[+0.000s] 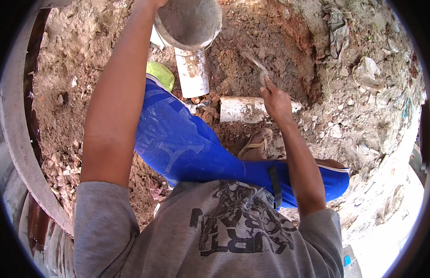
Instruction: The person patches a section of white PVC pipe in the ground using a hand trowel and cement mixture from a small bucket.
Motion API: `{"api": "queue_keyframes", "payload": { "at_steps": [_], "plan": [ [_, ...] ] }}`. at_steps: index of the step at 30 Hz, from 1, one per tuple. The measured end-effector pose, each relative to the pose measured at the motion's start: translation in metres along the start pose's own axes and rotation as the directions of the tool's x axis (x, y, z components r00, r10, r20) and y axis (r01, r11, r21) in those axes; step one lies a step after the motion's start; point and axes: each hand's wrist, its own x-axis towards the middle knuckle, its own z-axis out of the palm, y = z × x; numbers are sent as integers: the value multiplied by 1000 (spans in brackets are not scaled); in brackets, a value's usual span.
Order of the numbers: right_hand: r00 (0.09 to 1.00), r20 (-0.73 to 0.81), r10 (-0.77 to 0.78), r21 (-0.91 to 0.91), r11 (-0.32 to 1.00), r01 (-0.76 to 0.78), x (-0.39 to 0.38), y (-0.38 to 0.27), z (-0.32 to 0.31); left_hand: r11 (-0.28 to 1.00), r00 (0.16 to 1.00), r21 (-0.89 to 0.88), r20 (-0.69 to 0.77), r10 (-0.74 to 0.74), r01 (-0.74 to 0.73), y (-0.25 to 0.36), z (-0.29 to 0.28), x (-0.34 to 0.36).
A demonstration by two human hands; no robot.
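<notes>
My left arm reaches to the top edge of the view, where my left hand [152, 3] grips the left rim of a grey, dirt-coated bucket [189, 23]. Most of its fingers are cut off by the frame. The bucket's mouth faces me, and a thin wire handle hangs along its near side. My right hand [276, 102] is closed around a trowel [256, 61], its narrow, soiled blade pointing up and left over loose soil. Just below that hand lies a white, mud-stained pipe [243, 109], set crosswise. Another white pipe [192, 74] runs lengthwise below the bucket.
A yellow-green rounded object [160, 75] lies beside my blue-clad leg. My sandalled foot [259, 141] stands near the crosswise pipe. Dug soil banks up on the right, with crumpled plastic [369, 74] and a dark rag [338, 32]. A curved pale edge [20, 134] borders the left.
</notes>
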Motion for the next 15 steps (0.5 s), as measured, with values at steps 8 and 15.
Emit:
{"api": "queue_keyframes", "payload": {
  "at_steps": [8,15],
  "plan": [
    [953,300,-32,-570,795,206,-15,6,29,1000,990,-2,139,-18,18,31,-1,0],
    [911,298,286,508,760,-405,-1,33,53,994,999,113,38,-16,12,14,4,3]
  ]
}}
